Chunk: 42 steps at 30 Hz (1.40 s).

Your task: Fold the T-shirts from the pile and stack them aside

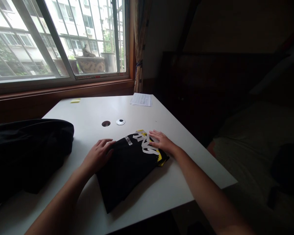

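A folded black T-shirt (127, 169) with white lettering and yellow print lies at a slant on the white table, in front of me. My left hand (101, 153) rests at its upper left edge, fingers stretched forward and loosely bent, the thumb against the cloth. On the opposite side, my right hand (163, 142) lies over the printed end, fingers extended and slightly apart. Both hands touch the T-shirt without visibly gripping it. The undersides of the fingers are hidden.
A heap of black cloth (31, 150) covers the table's left part. Farther back are a round cable hole (106, 123), a silvery disc (120, 122), a yellow sticky pad (75, 101) and some papers (141, 99). The white table (186, 176) ends at the right; a barred window stands behind.
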Each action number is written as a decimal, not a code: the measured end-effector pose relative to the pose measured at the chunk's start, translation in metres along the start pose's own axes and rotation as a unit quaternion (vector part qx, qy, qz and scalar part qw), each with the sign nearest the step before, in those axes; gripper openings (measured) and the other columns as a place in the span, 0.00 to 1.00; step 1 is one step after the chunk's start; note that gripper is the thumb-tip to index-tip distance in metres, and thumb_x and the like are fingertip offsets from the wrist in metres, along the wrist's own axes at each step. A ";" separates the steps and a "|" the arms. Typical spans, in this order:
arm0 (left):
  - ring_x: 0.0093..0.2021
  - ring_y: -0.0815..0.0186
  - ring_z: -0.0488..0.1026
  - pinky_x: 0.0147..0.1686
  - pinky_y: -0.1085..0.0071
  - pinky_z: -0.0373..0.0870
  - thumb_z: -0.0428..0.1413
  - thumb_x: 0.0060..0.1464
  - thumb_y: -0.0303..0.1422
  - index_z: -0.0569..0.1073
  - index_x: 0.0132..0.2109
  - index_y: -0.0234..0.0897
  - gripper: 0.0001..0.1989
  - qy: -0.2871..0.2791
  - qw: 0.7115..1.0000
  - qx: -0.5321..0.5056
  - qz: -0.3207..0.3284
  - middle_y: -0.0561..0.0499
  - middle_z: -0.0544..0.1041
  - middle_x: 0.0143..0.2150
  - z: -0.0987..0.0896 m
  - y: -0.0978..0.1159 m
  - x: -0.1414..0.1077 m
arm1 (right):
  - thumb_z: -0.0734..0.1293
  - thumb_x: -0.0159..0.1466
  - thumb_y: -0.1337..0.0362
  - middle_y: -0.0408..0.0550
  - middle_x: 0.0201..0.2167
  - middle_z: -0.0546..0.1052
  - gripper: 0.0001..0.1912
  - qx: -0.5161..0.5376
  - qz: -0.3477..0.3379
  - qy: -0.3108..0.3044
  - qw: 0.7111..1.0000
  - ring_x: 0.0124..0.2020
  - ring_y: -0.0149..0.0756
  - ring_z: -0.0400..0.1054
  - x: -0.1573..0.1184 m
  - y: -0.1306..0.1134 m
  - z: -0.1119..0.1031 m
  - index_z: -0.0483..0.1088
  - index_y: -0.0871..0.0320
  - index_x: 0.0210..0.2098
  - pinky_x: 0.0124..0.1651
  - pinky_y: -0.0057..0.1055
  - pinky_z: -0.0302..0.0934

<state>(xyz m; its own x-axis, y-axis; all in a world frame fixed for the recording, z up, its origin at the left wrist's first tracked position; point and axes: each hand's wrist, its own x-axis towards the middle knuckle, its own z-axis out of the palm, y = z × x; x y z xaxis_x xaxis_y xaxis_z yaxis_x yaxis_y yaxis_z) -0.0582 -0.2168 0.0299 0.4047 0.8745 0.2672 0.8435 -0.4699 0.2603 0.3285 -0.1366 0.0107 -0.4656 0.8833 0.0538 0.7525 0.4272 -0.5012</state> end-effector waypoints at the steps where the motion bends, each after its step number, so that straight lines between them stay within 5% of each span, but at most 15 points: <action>1: 0.65 0.51 0.65 0.63 0.51 0.65 0.48 0.67 0.37 0.67 0.66 0.45 0.23 -0.021 1.000 -0.005 0.020 0.45 0.68 0.66 0.004 0.002 0.000 | 0.62 0.65 0.36 0.47 0.73 0.56 0.41 -0.001 -0.007 -0.012 1.000 0.74 0.49 0.43 -0.001 -0.003 -0.001 0.58 0.49 0.70 0.74 0.51 0.35; 6: 0.73 0.47 0.52 0.69 0.45 0.54 0.48 0.68 0.40 0.63 0.70 0.50 0.25 -0.094 0.995 0.002 0.040 0.49 0.58 0.74 0.017 0.000 -0.002 | 0.63 0.62 0.33 0.48 0.74 0.52 0.48 -0.003 0.002 -0.042 0.999 0.75 0.52 0.40 0.000 -0.008 -0.001 0.53 0.50 0.73 0.73 0.52 0.35; 14: 0.56 0.50 0.70 0.57 0.52 0.69 0.55 0.63 0.44 0.63 0.69 0.49 0.29 -0.059 0.998 -0.033 -0.006 0.43 0.72 0.60 0.001 -0.006 -0.005 | 0.69 0.59 0.38 0.49 0.72 0.56 0.45 0.044 0.028 -0.026 0.998 0.72 0.52 0.46 -0.002 0.001 -0.004 0.59 0.49 0.70 0.71 0.49 0.45; 19: 0.52 0.49 0.73 0.53 0.53 0.70 0.57 0.58 0.46 0.61 0.69 0.40 0.36 -0.052 0.991 -0.077 -0.092 0.39 0.74 0.55 -0.004 -0.029 -0.010 | 0.72 0.59 0.45 0.50 0.50 0.74 0.35 0.049 0.023 -0.027 0.998 0.57 0.51 0.62 -0.011 -0.007 -0.020 0.68 0.46 0.63 0.59 0.50 0.60; 24: 0.51 0.49 0.75 0.51 0.55 0.71 0.58 0.55 0.50 0.66 0.65 0.40 0.34 -0.095 0.972 -0.151 -0.155 0.42 0.78 0.51 -0.011 -0.041 -0.009 | 0.74 0.58 0.47 0.48 0.40 0.73 0.37 0.087 0.046 -0.100 0.990 0.40 0.41 0.67 -0.018 -0.015 -0.028 0.67 0.46 0.64 0.38 0.35 0.65; 31: 0.52 0.51 0.75 0.52 0.58 0.71 0.51 0.59 0.46 0.71 0.59 0.41 0.25 0.007 0.980 -0.102 -0.170 0.42 0.79 0.52 -0.011 -0.038 -0.004 | 0.72 0.60 0.54 0.42 0.35 0.73 0.37 0.187 0.016 -0.181 0.965 0.31 0.33 0.67 -0.022 -0.020 -0.028 0.63 0.45 0.67 0.29 0.28 0.62; 34: 0.51 0.52 0.76 0.48 0.61 0.72 0.49 0.61 0.47 0.71 0.60 0.41 0.25 0.012 0.977 -0.069 -0.202 0.43 0.79 0.50 -0.010 -0.041 -0.004 | 0.70 0.63 0.55 0.43 0.36 0.75 0.32 0.151 0.010 -0.129 0.980 0.32 0.35 0.68 -0.015 -0.023 -0.020 0.64 0.46 0.66 0.33 0.30 0.64; 39: 0.48 0.51 0.76 0.44 0.61 0.71 0.48 0.61 0.47 0.71 0.61 0.42 0.26 -0.018 0.975 -0.054 -0.213 0.43 0.79 0.48 -0.016 -0.043 -0.006 | 0.67 0.66 0.60 0.49 0.42 0.78 0.20 0.002 -0.006 0.077 0.997 0.48 0.46 0.68 0.000 -0.022 -0.005 0.73 0.51 0.57 0.55 0.44 0.62; 42: 0.45 0.51 0.76 0.42 0.61 0.71 0.48 0.60 0.49 0.71 0.61 0.40 0.28 -0.046 0.975 -0.077 -0.203 0.42 0.78 0.45 -0.023 -0.044 -0.008 | 0.68 0.66 0.59 0.52 0.46 0.76 0.17 -0.031 -0.040 0.108 0.993 0.51 0.48 0.66 -0.001 -0.028 -0.005 0.75 0.51 0.54 0.57 0.47 0.61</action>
<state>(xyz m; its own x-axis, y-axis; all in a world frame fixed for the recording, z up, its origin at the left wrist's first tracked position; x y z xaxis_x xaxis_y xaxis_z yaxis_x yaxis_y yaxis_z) -0.1066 -0.2060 0.0378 0.0850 0.9959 0.0304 0.8806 -0.0894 0.4654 0.3105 -0.1488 0.0286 -0.4190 0.8640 0.2792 0.7471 0.5028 -0.4348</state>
